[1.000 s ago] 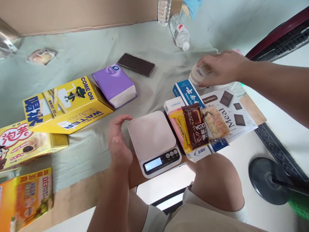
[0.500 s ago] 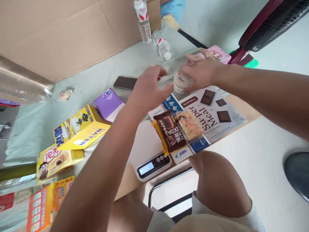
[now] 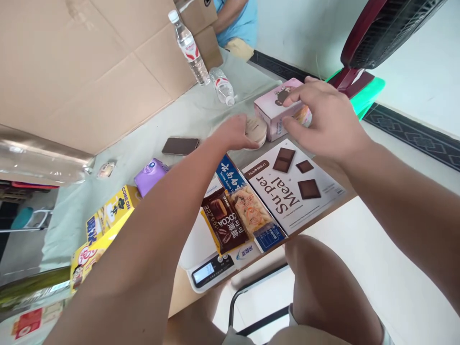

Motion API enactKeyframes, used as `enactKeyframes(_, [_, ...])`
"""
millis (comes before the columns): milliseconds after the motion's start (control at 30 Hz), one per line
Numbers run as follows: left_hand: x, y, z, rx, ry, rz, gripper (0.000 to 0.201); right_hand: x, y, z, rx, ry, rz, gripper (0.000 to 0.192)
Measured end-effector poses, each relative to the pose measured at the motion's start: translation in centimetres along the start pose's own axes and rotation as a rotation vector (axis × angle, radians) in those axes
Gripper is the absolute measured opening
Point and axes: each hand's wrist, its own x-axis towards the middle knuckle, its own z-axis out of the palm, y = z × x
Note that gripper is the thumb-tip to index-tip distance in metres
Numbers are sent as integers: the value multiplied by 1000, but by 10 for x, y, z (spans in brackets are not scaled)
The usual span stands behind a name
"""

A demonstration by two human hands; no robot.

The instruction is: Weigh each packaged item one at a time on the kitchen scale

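My left hand is wrapped round a round, pale Dove tub at the middle of the table; its fingers are partly hidden behind the tub. My right hand is open, thumb and fingers spread at the near right end of a pink box; I cannot tell whether they touch it. Below the hands lies a white Su-per Meal packet. Beside that are a blue and white box, a clear snack packet and a brown cocoa snack packet.
A white scale with a lit display sits at the table's front edge. Leftward are a phone, a purple pack and yellow boxes. Water bottles are behind, a fan at right. Another person's arm shows at the back.
The Dove tub has passed from my right hand to my left. My right hand has moved off it to the pink box, which now shows more fully. The camera view has shifted.
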Motion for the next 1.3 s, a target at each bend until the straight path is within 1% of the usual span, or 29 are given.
enactKeyframes(67, [4,-2,-2,-68,16,-31,74,-3,2,0,12,-8,18,34])
enactKeyframes(133, [2,4,-8,-165,37,-76,78,-7,3,1,24,-29,35,33])
enactKeyframes(200, [-15,18,-23,-232,90,-85,76,-12,-1,0,28,-42,35,33])
enactKeyframes(233, [-31,26,-34,-240,126,-57,70,-15,-5,-2,26,-42,27,33])
enactKeyframes(267, [-53,34,-46,-236,173,-16,61,-17,-12,-4,25,-41,15,33])
enactKeyframes(300, [-82,42,-58,-203,204,48,49,-19,-20,-7,28,-43,-1,32])
enactKeyframes(333, [-117,47,-70,-178,224,111,38,-20,-31,-11,32,-49,-21,32])
enactKeyframes(367, [-155,48,-78,-184,271,155,30,-20,-44,-13,35,-56,-47,31])
enactKeyframes(400, [-196,47,-84,-211,326,179,28,-20,-59,-14,35,-66,-81,29])
enactKeyframes(433, [-238,40,-84,-255,409,152,29,-20,-75,-13,35,-85,-124,29])
enactKeyframes(467, [-276,30,-79,-324,522,75,32,-19,-93,-9,34,-110,-176,29])
enactKeyframes(500, [-311,17,-70,-431,658,-40,35,-18,-112,-3,32,-143,-235,30])
enactKeyframes(533, [-339,0,-58,-563,803,-151,38,-16,-131,7,32,-187,-299,31])
enactKeyframes(567, [-360,-17,-44,-617,879,-205,43,-14,-150,19,32,-245,-366,33])
enactKeyframes(600, [-375,-33,-29,-655,917,-244,43,-11,-167,34,28,-311,-431,34])
enactKeyframes(667, [-386,-60,-6,-741,941,-299,44,-2,-196,67,-1,-432,-542,36])
enactKeyframes(733, [-382,-75,7,-822,931,-315,47,12,-216,102,-59,-534,-616,46])
enactKeyframes(833, [-367,-80,9,-1018,857,-293,50,42,-235,152,-166,-627,-669,80])
enactKeyframes(900, [-358,-79,8,-1164,790,-292,50,62,-245,177,-233,-683,-662,104])
enactKeyframes(933, [-354,-78,8,-1222,768,-300,50,71,-250,188,-263,-710,-640,113])
enactKeyframes(967, [-351,-79,9,-1263,759,-311,51,80,-254,196,-286,-732,-609,118])
enactKeyframes(1067, [-344,-83,14,-1348,764,-356,58,99,-268,214,-304,-775,-527,121])
enactKeyframes(1133, [-342,-88,17,-1376,764,-395,64,107,-273,223,-287,-804,-527,122])
enactKeyframes(1200, [-340,-93,19,-1398,761,-433,68,111,-274,233,-263,-845,-559,125])
enactKeyframes(1300, [-340,-98,18,-1439,752,-465,66,111,-265,248,-199,-871,-611,124])
